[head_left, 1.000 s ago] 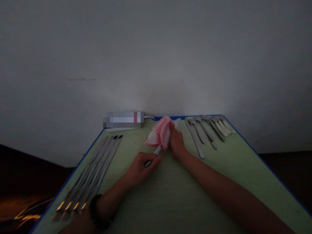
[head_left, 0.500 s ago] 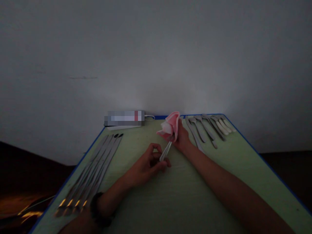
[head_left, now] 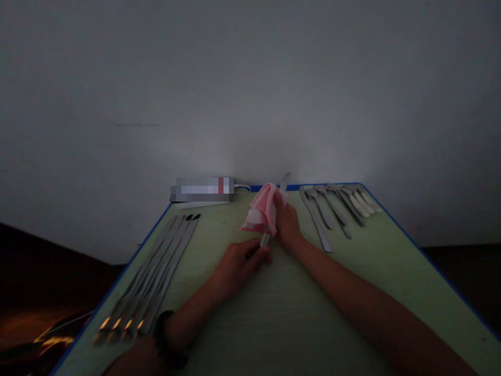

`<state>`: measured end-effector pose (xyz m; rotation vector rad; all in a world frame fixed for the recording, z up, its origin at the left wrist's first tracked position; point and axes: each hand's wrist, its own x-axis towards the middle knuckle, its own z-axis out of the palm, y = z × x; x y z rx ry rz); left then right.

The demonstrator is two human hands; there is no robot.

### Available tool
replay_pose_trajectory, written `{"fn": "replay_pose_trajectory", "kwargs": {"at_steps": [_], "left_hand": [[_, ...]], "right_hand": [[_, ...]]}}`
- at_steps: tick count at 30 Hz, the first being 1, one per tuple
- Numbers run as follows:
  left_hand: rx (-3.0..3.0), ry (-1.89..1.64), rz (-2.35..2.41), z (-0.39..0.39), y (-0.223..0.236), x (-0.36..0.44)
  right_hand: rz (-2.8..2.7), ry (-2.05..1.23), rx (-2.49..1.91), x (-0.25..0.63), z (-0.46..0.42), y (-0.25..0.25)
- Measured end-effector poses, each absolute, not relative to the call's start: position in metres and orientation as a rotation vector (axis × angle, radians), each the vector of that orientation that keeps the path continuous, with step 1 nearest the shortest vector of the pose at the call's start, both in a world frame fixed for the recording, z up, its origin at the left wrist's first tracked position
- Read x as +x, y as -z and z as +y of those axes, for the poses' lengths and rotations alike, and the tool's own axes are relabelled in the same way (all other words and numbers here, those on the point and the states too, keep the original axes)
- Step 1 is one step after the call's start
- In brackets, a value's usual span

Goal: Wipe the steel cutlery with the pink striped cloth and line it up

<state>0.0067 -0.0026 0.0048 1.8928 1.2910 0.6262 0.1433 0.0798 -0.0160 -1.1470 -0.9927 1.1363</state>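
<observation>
My left hand (head_left: 242, 261) is closed in a pinch on the near end of a thin metal utensil (head_left: 265, 240) above the pale green table (head_left: 274, 313). My right hand (head_left: 287, 222) is wrapped round a pink and white cloth (head_left: 263, 211), pressing it around the utensil's middle. The far end of the utensil (head_left: 284, 180) sticks out beyond the cloth toward the wall.
A row of long metal utensils (head_left: 156, 271) lies along the table's left side. Several spoons and knives (head_left: 336, 206) lie in a row at the far right. A flat box (head_left: 203, 189) sits at the back edge against the grey wall. The table has a blue rim (head_left: 430, 256).
The right hand with the cloth slid back down the utensil toward the left hand, and the utensil's far tip now shows past the cloth. The left hand closed lower on the handle.
</observation>
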Motion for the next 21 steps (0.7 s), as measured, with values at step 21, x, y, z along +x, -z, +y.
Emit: {"fn": "replay_pose_trajectory", "kwargs": {"at_steps": [21], "left_hand": [[1.588, -0.822, 1.400, 0.007, -0.002, 0.004]], "right_hand": [[-1.371, -1.108, -1.041, 0.125, 0.061, 0.016]]}}
